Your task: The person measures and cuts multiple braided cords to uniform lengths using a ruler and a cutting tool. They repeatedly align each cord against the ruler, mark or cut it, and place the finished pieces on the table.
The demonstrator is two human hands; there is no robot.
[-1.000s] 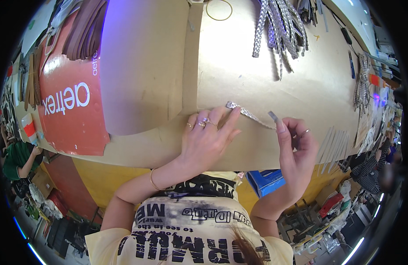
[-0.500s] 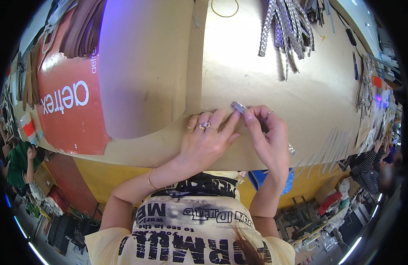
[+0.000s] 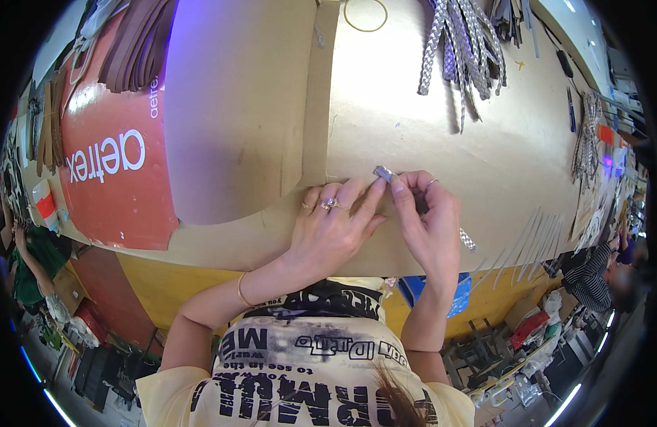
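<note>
Between my hands on the tan work surface is a silvery braided strip, its short end lying just past my fingertips. My right hand is closed on it, thumb and index finger pinching near that end. The strip's other end sticks out on the right side of this hand; the stretch between is hidden under the palm. My left hand rests palm down, fingers apart, with the index fingertip against the strip and the thumb away from it.
Ahead lies a bundle of metallic braided strips. Thin grey strips lie to the right, near the table edge. A curled tan sheet and a red board cover the left. Other people are at both sides.
My right hand has shifted slightly left, and more of the braid's tail shows beside it. My left hand stays nearly still.
</note>
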